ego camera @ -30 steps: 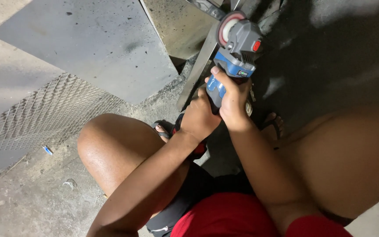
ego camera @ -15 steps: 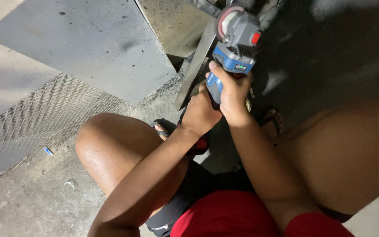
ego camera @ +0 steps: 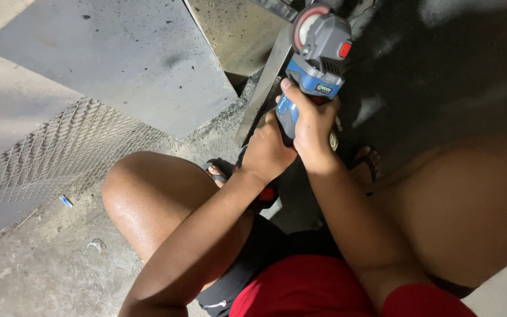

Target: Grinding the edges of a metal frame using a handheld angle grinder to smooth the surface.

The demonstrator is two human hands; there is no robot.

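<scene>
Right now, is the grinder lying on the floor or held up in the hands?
Held up. Both hands, left and right, wrap the blue-and-grey grinder, its disc end pointing away toward the angled metal strip. Whether the disc is spinning: cannot tell.

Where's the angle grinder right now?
Head view, upper centre-right: the angle grinder is gripped by both the left hand and right hand, beside the metal strip.

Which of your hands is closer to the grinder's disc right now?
Right. The right hand wraps the blue body of the angle grinder, just below the disc. The left hand grips lower on the handle, behind the right, farther from the disc.
</scene>
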